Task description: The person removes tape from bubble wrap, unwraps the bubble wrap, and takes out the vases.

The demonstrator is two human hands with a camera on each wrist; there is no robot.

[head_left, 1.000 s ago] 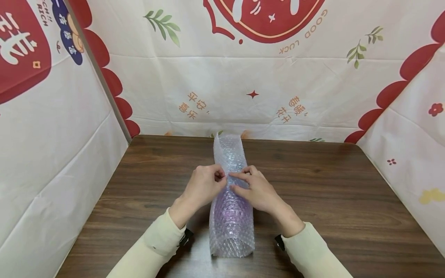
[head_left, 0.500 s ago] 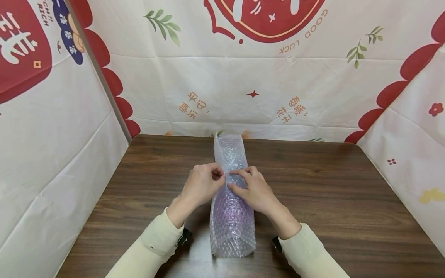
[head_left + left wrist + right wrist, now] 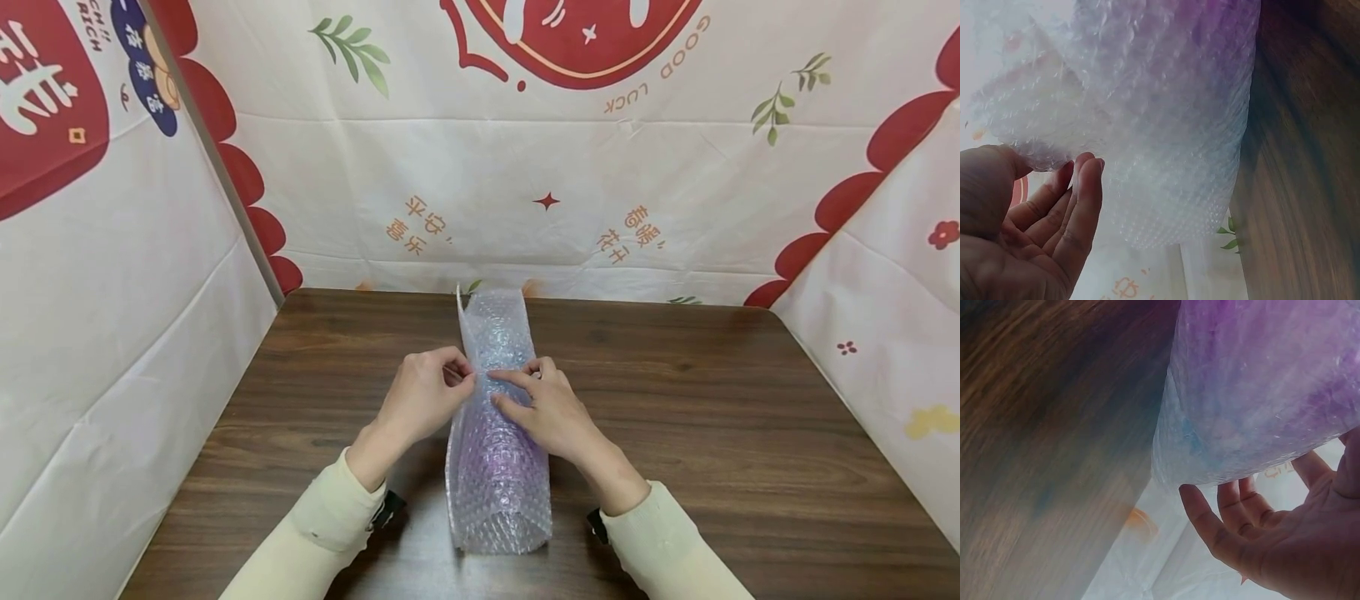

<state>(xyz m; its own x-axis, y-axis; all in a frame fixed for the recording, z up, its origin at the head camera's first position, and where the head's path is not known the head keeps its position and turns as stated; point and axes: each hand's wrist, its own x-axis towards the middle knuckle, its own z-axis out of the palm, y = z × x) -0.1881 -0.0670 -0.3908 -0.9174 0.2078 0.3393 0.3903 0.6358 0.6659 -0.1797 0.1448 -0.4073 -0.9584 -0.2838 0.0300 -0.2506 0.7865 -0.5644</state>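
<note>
Bubble-wrap roll (image 3: 506,467) (head): laid lengthwise on the worktop (image 3: 675,417), could get skewed if tugged unevenly; likely hemmed in behind by the cloth backdrop (image 3: 480,167)
Left hand (image 3: 1029,234) (left wrist): loose edge (image 3: 1047,156) pinched, might get torn if yanked
Right hand (image 3: 1285,547) (right wrist): just rested on the roll, nothing gripped, so control could be lost

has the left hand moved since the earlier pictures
Yes: in the head view the left hand has shifted slightly left, toward the left edge of the table, and the near flap of bubble wrap leans that way.
</note>
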